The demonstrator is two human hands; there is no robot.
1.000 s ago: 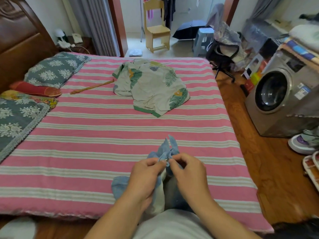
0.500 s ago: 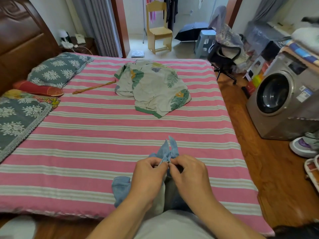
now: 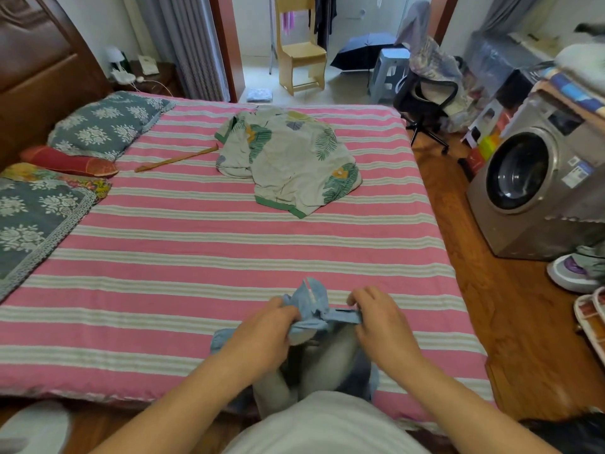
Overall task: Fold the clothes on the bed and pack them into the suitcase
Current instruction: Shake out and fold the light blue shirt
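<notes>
A light blue denim garment (image 3: 314, 309) lies bunched at the near edge of the bed (image 3: 196, 257), right of the middle, its lower part trailing off the edge toward the person. The left hand (image 3: 265, 332) grips a gathered fold of it with curled fingers; the right hand (image 3: 383, 322) pinches a band of the same cloth, stretched flat between the two hands. Farther up the bed, toward its far edge, a leaf-print shirt (image 3: 288, 165) lies crumpled, with a thin wooden stick (image 3: 176, 158) just left of it. Floral pillows (image 3: 104, 126) sit along the bed's left edge. On the floor beyond the right edge stands a washing machine (image 3: 530, 191).
</notes>
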